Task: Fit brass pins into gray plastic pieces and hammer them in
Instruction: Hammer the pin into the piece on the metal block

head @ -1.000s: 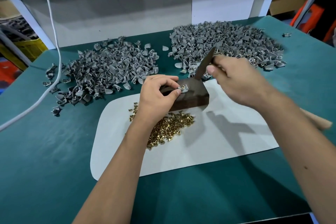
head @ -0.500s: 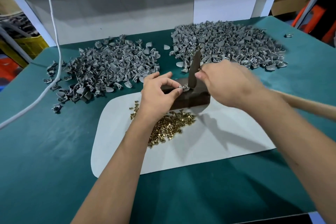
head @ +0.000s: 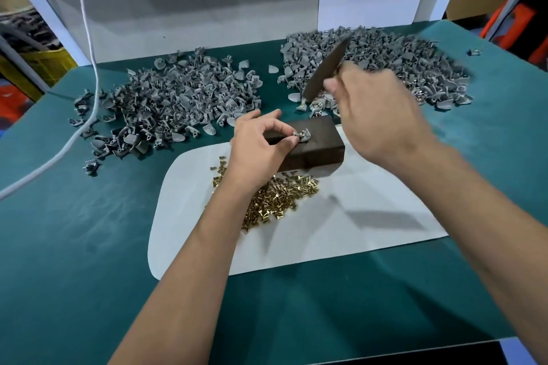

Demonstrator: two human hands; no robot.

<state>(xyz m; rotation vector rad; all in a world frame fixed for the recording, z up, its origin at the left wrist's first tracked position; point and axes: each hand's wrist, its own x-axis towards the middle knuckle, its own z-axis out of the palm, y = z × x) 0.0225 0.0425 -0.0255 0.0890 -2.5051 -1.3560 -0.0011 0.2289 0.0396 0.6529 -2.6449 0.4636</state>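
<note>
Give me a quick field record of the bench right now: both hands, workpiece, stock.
left hand: pinches a gray piece on the block
right hand: grips a hammer, raised above the block, blurred
block: dark, on the far edge of the white mat
pins: loose brass heap on the mat, near side of the block
left pile: gray pieces on the green table
right pile: gray pieces, behind the right hand
cable: white, crossing the table's left side

Green table [head: 89, 246]; white mat [head: 341, 231]; gray pcs [head: 178, 98]
</note>
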